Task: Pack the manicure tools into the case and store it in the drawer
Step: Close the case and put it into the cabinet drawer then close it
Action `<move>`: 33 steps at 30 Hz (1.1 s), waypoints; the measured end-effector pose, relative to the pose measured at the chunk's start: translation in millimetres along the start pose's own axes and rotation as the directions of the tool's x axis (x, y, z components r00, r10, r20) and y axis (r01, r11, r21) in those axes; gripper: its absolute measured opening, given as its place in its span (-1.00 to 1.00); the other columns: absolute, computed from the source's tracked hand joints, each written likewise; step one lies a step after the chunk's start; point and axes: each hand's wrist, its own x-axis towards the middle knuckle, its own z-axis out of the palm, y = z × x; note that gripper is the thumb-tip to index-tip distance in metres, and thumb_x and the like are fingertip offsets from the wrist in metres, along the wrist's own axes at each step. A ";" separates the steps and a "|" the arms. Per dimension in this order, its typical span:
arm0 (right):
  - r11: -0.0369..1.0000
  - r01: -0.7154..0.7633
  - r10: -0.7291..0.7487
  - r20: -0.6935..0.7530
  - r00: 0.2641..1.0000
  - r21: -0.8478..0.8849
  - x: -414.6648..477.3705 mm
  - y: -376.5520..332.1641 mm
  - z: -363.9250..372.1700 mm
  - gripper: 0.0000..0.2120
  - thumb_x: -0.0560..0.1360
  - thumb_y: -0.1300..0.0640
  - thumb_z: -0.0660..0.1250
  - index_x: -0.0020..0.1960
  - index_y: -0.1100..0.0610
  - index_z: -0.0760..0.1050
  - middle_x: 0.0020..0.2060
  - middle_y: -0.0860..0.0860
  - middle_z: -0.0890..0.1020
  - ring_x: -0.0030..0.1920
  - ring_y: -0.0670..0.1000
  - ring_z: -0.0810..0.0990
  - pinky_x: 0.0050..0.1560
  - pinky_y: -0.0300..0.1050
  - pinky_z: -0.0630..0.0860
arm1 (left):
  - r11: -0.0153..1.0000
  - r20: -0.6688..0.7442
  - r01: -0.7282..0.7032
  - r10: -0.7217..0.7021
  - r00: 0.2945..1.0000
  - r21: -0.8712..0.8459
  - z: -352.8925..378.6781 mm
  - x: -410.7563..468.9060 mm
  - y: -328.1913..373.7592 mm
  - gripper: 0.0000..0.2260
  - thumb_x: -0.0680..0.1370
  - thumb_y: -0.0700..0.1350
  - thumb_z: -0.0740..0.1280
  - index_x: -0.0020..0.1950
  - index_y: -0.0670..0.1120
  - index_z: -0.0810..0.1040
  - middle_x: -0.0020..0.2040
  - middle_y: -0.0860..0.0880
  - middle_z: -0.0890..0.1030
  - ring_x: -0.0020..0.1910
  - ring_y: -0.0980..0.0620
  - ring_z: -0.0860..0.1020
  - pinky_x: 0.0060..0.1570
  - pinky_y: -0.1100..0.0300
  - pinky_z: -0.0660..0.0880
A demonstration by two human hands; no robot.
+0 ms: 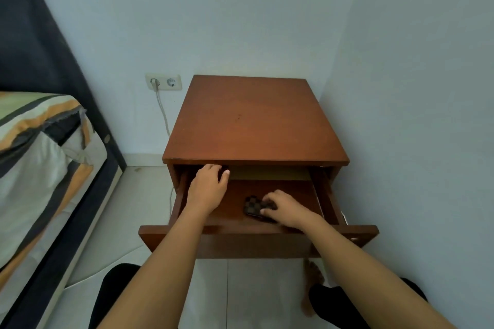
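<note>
A small dark checkered manicure case (252,205) lies closed on the floor of the pulled-out wooden drawer (371,232). My right hand (284,208) rests on the case's right side, fingers curled over it and thumb at its near edge. My left hand (209,185) reaches into the drawer's back left corner, fingertips hidden under the nightstand's top edge, so what it touches is not visible. No loose manicure tools are in view.
The brown nightstand (254,120) stands in a room corner with walls behind and to the right. A bed with a striped cover (40,168) lies to the left. A wall socket (163,82) with a cable sits behind. My knees and a bare foot (312,283) are below the drawer.
</note>
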 end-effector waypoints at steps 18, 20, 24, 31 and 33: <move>0.963 0.247 -0.262 -0.581 0.770 -0.107 -108.1 23.0 43.2 -0.78 0.51 0.22 0.29 0.13 0.15 0.58 0.05 0.01 0.61 0.10 -0.04 0.51 0.07 -0.30 0.42 | 0.927 0.001 -0.341 0.345 0.939 0.158 22.0 -140.1 -25.2 -0.64 0.57 -0.08 0.27 0.36 -0.06 0.43 0.39 0.00 0.44 0.41 0.05 0.35 0.34 0.23 0.26; 0.961 0.252 -0.270 -0.609 0.746 -0.118 -103.7 23.4 43.9 -0.81 0.50 0.24 0.30 0.08 0.17 0.61 0.00 0.03 0.62 0.06 -0.02 0.53 0.03 -0.29 0.44 | 0.922 -0.065 -0.350 0.365 0.929 0.164 25.0 -135.6 -26.4 -0.70 0.52 -0.14 0.35 0.25 -0.10 0.55 0.26 -0.07 0.57 0.28 -0.02 0.51 0.24 0.16 0.40; 0.948 0.286 -0.306 -0.652 0.694 -0.141 -92.8 28.2 46.4 -0.86 0.46 0.27 0.34 -0.02 0.18 0.64 -0.12 0.05 0.65 -0.05 0.00 0.57 -0.06 -0.18 0.55 | 0.920 -0.166 -0.352 0.379 0.911 0.171 28.9 -119.4 -27.3 -0.80 0.41 -0.18 0.47 0.02 -0.10 0.68 -0.02 -0.05 0.69 -0.03 0.00 0.64 -0.11 0.21 0.55; 0.962 0.250 -0.252 -0.707 0.661 -0.109 -57.6 25.7 39.2 -0.88 0.47 0.29 0.32 -0.05 0.21 0.62 -0.20 0.06 0.61 -0.13 0.00 0.52 -0.15 -0.15 0.55 | 0.958 -0.175 -0.262 0.279 0.944 0.116 35.9 -82.9 -20.6 -0.82 0.50 -0.14 0.37 0.08 -0.09 0.65 -0.01 -0.03 0.67 -0.03 0.04 0.59 -0.18 0.33 0.41; 0.964 0.244 -0.247 -0.716 0.653 -0.110 -44.5 24.3 34.6 -0.88 0.48 0.30 0.31 -0.06 0.23 0.62 -0.21 0.06 0.60 -0.14 0.02 0.51 -0.18 -0.13 0.54 | 0.962 -0.168 -0.251 0.266 0.949 0.105 36.9 -68.6 -19.0 -0.81 0.53 -0.13 0.33 0.12 -0.08 0.63 0.05 -0.02 0.65 0.02 0.05 0.56 -0.14 0.34 0.41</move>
